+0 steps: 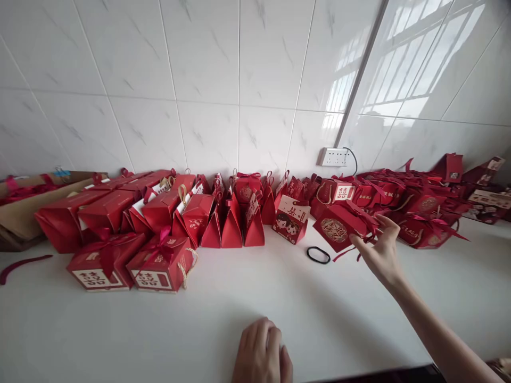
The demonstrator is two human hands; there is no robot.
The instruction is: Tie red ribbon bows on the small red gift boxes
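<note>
My right hand (pixel 380 250) reaches out over the white counter (pixel 223 314) to a red gift box with a round gold emblem (pixel 337 227). Its fingers are spread and touch the box's dark red ribbon at the right corner, without closing on it. My left hand (pixel 261 354) rests on the counter near the front edge, fingers curled under, with nothing seen in it. A black hair tie (pixel 318 255) lies on the counter just left of the right hand.
Many red gift boxes (pixel 159 213) with ribbons line the tiled wall from left to right. Two house-shaped boxes (pixel 131 263) stand forward at the left. Brown paper rolls (pixel 35 197) lie at far left. A white wall socket (pixel 333 157) sits above the boxes.
</note>
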